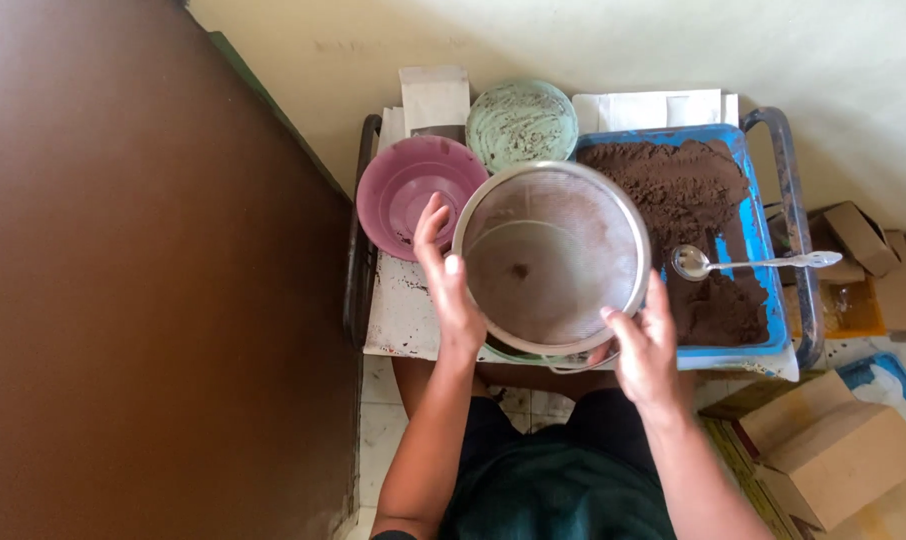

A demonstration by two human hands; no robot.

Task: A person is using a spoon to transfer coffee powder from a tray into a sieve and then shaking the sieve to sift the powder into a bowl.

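A round metal mesh sieve (553, 255) is held level over a pale bowl whose rim shows just beneath it. My left hand (451, 290) grips the sieve's left rim, thumb on the edge. My right hand (645, 345) grips its lower right rim. A small dark speck of powder lies on the mesh. To the right a blue tray (763, 230) holds a heap of brown powder (688, 195), and a metal spoon (743, 263) rests on it.
A purple bowl (413, 190) and a green speckled bowl (521, 120) sit behind the sieve on a small white table (403, 320). A brown door or panel (143, 280) fills the left. Cardboard boxes (838, 455) lie on the floor at right.
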